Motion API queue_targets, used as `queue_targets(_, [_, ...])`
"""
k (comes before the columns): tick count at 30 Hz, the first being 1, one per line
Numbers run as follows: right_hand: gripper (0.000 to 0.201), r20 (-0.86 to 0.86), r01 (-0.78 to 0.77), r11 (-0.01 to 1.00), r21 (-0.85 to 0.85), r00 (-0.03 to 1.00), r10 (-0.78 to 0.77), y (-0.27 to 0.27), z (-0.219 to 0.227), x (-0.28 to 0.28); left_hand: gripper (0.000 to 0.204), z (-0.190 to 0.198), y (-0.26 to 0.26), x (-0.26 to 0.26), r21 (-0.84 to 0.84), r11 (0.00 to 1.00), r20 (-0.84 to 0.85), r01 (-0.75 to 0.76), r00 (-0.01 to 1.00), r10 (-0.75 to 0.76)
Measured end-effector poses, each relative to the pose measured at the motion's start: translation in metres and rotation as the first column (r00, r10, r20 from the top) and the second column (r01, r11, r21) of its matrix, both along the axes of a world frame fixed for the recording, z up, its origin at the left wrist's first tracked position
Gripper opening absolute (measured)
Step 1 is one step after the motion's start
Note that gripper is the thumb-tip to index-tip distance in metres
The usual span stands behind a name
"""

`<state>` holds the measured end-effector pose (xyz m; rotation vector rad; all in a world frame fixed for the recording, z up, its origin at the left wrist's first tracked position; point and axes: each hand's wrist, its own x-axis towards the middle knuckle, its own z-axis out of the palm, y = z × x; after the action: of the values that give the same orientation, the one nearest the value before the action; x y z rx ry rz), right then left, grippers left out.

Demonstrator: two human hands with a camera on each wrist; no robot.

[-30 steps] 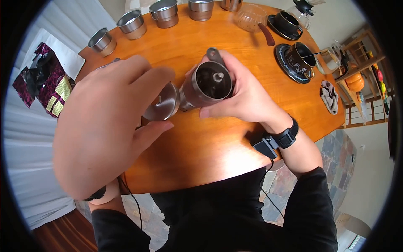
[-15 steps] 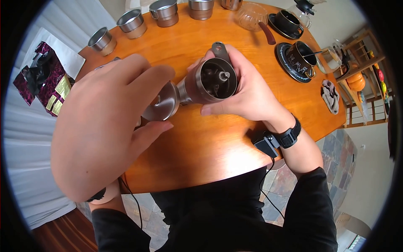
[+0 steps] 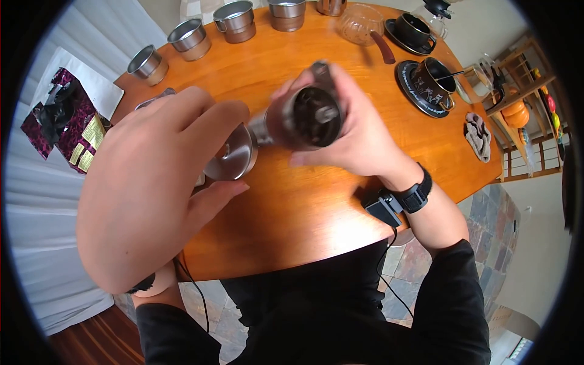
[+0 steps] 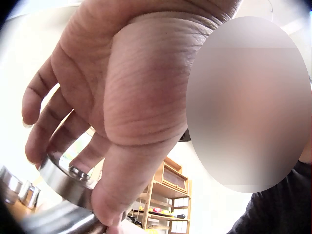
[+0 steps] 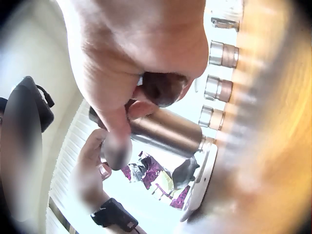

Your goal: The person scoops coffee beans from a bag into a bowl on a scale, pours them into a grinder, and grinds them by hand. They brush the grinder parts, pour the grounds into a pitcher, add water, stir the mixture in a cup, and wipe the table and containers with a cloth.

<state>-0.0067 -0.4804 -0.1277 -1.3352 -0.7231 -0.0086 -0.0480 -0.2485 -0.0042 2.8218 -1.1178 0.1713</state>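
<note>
In the head view my left hand holds a round metal lid between thumb and fingers; the left wrist view shows the thumb and fingertips on the rim of this lid. My right hand grips a metal cylinder, tilted, its open mouth facing up toward the head camera. A central shaft and dark insides show in the mouth, blurred. A metal tab stands out behind the rim. Close to the lid is the cylinder's narrower end. The right wrist view shows the brownish cylinder body below the palm.
Several metal cups line the table's far edge, with a glass pot beside them. Black cups on saucers and a folded cloth lie at the right. A purple-black bag is at the left.
The cylinder has moved right and slightly up with my right hand, its mouth tilting more toward the head camera, and is now blurred. My left hand keeps its hold on the lid.
</note>
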Motion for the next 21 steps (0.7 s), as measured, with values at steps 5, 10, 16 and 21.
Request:
queue_targets(5, [0.075,-0.144,0.005,0.988,-0.152,0.989,-0.027,0.0021,0.0003,-0.0046,0.054,-0.0015,-0.0012,-0.0018,0.006,1.000,0.012,-0.003,1.000,0.003])
queue_targets(10, [0.075,0.035,0.038,0.996,-0.083,0.999,-0.035,0.0016,0.0006,-0.0016,0.054,-0.0012,-0.0002,-0.0012,0.012,1.000,0.007,0.001,1.000,-0.001])
queue_targets(16, [0.073,-0.191,0.024,0.989,-0.147,0.980,-0.052,0.0015,-0.0011,-0.0024,0.055,0.0001,-0.0032,-0.0014,0.030,1.000,0.028,0.005,1.000,-0.006])
queue_targets(21, [0.072,-0.068,0.084,0.983,-0.164,0.993,-0.096,0.0009,-0.0006,-0.0032,0.055,0.0001,-0.0030,-0.0008,0.018,1.000,-0.002,-0.003,1.000,0.003])
